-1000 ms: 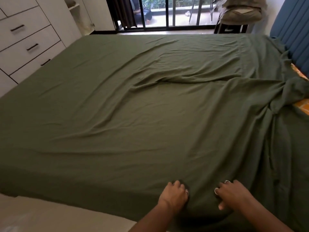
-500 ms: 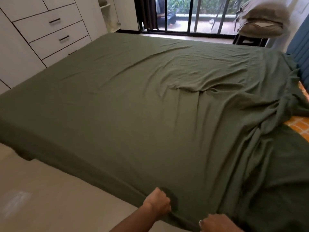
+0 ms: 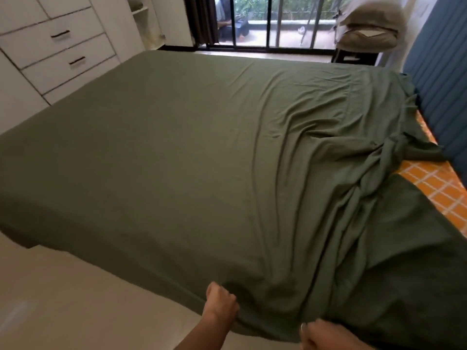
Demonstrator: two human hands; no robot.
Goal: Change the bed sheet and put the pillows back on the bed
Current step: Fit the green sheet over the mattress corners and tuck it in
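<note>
I see the green sheet (image 3: pixel 202 160) spread over nearly the whole bed, its near edge hanging over the side at my hands. The side of the sheet towards the drawers lies smooth; the side towards the headboard is rumpled, with long folds running from my hands up to a bunched heap. Past that heap the sheet stops short — a strip of orange checked mattress (image 3: pixel 439 193) shows bare between sheet and blue headboard (image 3: pixel 442 79).

Below the sheet's near edge is pale floor (image 3: pixel 75 299). Across the sheet stand white drawers (image 3: pixel 58 49) with dark handles. Beyond its far edge are a barred window (image 3: pixel 273 21) and two pillows (image 3: pixel 369 26) stacked on a dark stand, off the bed and next to the headboard.

My left hand (image 3: pixel 221 303) has its fingers curled and together, bunching the sheet at its near edge. My right hand (image 3: pixel 321 334) sits at the same edge, partly cut off by the frame — a ring shows, fingers curled, but I cannot tell whether they pinch the cloth.
</note>
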